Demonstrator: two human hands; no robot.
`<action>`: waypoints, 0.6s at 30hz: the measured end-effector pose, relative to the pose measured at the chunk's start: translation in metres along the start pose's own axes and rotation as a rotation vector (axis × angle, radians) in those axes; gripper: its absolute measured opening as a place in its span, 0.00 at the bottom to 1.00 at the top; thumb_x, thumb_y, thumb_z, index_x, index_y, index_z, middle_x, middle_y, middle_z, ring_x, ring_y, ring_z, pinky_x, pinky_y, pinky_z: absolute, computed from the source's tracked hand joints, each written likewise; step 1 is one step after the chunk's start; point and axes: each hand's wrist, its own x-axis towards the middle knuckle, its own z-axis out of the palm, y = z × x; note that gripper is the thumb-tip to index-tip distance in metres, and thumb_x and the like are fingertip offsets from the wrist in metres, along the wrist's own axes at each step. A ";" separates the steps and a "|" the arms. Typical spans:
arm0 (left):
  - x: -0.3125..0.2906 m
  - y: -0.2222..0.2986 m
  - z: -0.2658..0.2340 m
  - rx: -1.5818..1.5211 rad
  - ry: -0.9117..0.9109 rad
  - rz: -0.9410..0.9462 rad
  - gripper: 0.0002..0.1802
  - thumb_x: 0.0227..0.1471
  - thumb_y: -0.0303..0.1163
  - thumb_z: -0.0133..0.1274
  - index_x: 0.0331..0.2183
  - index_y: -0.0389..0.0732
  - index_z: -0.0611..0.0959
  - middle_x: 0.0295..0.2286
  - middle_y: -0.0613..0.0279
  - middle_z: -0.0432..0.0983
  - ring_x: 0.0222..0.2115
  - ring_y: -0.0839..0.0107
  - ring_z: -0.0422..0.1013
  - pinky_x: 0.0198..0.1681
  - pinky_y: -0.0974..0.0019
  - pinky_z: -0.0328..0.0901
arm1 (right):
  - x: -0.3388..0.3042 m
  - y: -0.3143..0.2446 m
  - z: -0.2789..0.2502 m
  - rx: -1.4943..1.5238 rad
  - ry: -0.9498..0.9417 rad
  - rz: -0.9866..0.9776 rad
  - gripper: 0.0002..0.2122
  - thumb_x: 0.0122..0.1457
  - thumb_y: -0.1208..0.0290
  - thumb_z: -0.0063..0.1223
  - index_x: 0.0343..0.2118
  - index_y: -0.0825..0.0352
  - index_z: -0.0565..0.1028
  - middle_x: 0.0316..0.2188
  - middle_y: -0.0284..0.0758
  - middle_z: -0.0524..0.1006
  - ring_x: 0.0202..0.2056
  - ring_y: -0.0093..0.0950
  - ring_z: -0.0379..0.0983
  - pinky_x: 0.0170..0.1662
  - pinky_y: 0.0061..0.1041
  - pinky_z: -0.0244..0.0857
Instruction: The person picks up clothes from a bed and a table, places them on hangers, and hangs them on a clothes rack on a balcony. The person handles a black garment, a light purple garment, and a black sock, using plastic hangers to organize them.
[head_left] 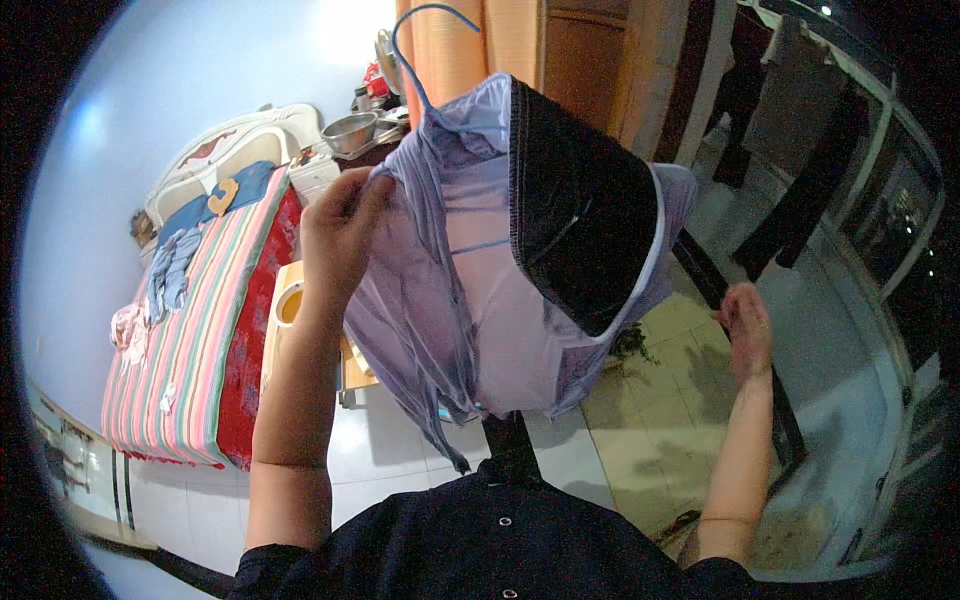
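In front of me a lavender garment (400, 260) hangs on a blue wire hanger (404, 60), whose hook points up. The hanger's bars show through the garment's opening. A black cloth piece with a stitched edge (585, 200) covers its upper right; I cannot tell whether it is sewn on or separate. My left hand (340, 225) pinches the lavender cloth at the upper left, beside the hanger. Out to the right, apart from the garment, my right hand (748, 330) is raised with loosely bent fingers and nothing visible in it.
A bed with a striped cover (180, 370) stands at the left, with clothes on it. A metal bowl (350, 132) sits beyond, near an orange curtain (440, 60). Dark clothes (815, 170) hang at the right beside windows. A plant (630, 345) stands behind the garment.
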 end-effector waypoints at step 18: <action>-0.047 0.015 0.174 0.211 -0.357 0.220 0.08 0.45 0.34 0.52 0.28 0.41 0.79 0.24 0.52 0.74 0.25 0.57 0.72 0.28 0.61 0.65 | -0.111 -0.114 -0.031 -0.894 -0.040 -0.255 0.14 0.44 0.77 0.48 0.37 0.71 0.72 0.34 0.40 0.75 0.38 0.28 0.71 0.43 0.23 0.62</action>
